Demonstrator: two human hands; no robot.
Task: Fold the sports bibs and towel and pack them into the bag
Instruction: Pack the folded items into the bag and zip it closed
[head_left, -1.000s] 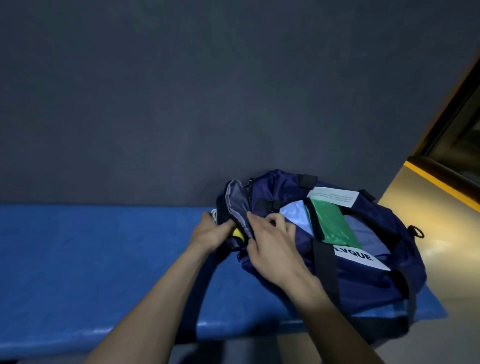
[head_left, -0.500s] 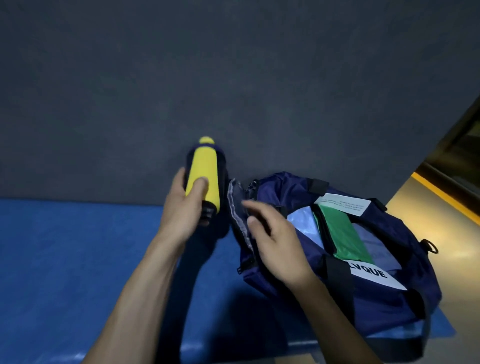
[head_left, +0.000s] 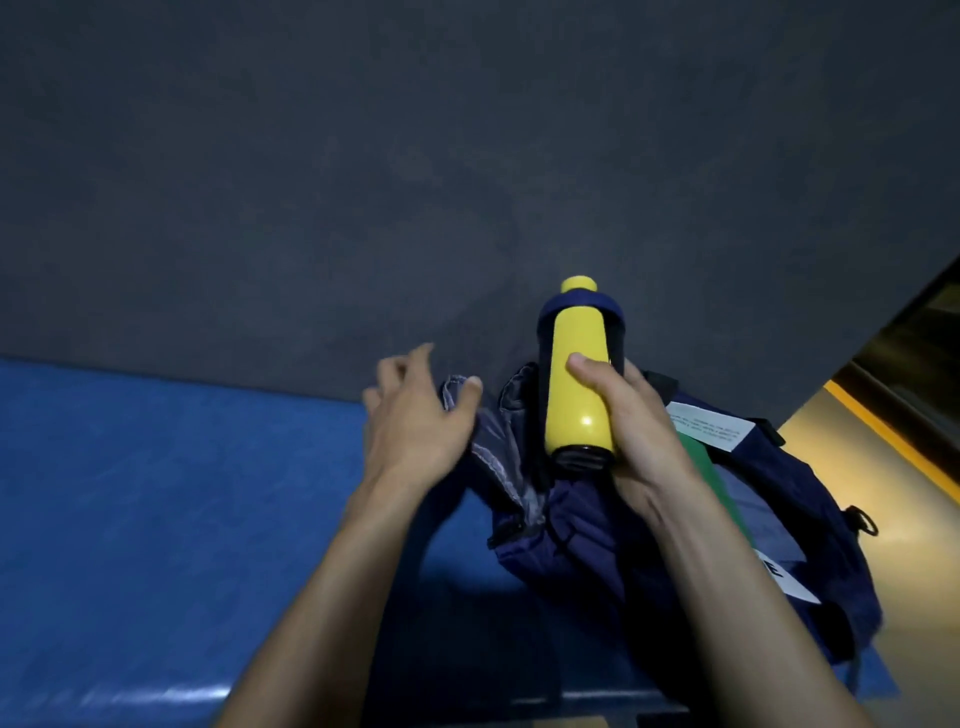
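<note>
A navy sports bag (head_left: 649, 561) lies on the blue bench (head_left: 156, 519) at the right, its grey-lined flap (head_left: 498, 447) turned open. A green folded bib (head_left: 711, 478) shows inside, mostly hidden behind my right wrist. My right hand (head_left: 628, 421) grips a yellow bottle (head_left: 576, 395) with a black end and a navy sleeve, holding it upright above the bag's opening. My left hand (head_left: 415, 415) is at the flap's left edge, fingers spread and blurred, thumb touching the flap. No towel is in view.
A dark grey wall (head_left: 415, 156) rises straight behind the bench. White labels (head_left: 711, 428) sit on the bag. To the right of the bench is a tan floor with a yellow line (head_left: 893, 447). A black strap ring (head_left: 862, 519) hangs off the bag's right end.
The yellow bottle came out of the bag in my left hand and passed to my right hand. My left hand has moved to the bag's flap.
</note>
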